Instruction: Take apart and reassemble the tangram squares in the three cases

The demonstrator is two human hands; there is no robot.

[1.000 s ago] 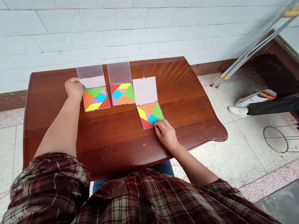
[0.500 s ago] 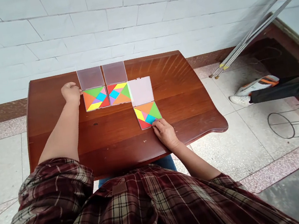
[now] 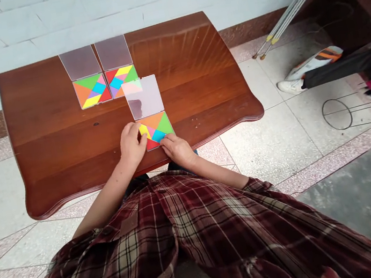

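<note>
Three open clear cases of coloured tangram pieces lie on a brown wooden table [image 3: 45, 134]. The near case [image 3: 156, 128] sits close to the front edge, its clear lid [image 3: 143, 97] raised behind it. My left hand [image 3: 131, 143] rests against its left side, fingers curled on the edge. Fingers bent, my right hand [image 3: 177, 147] touches its front right corner. Two more cases, the far left case [image 3: 91, 90] and the far middle case [image 3: 121, 79], lie side by side farther back, lids open.
A tiled wall runs behind the table. Metal rods [image 3: 294, 2] lean at the right. Another person's leg and shoe [image 3: 311, 64] lie on the floor at the right, beside a wire ring stand [image 3: 337, 113].
My left hand has left the far left case and come to the near case's left side. The near case and my right hand sit closer to me; the view has tilted down.
</note>
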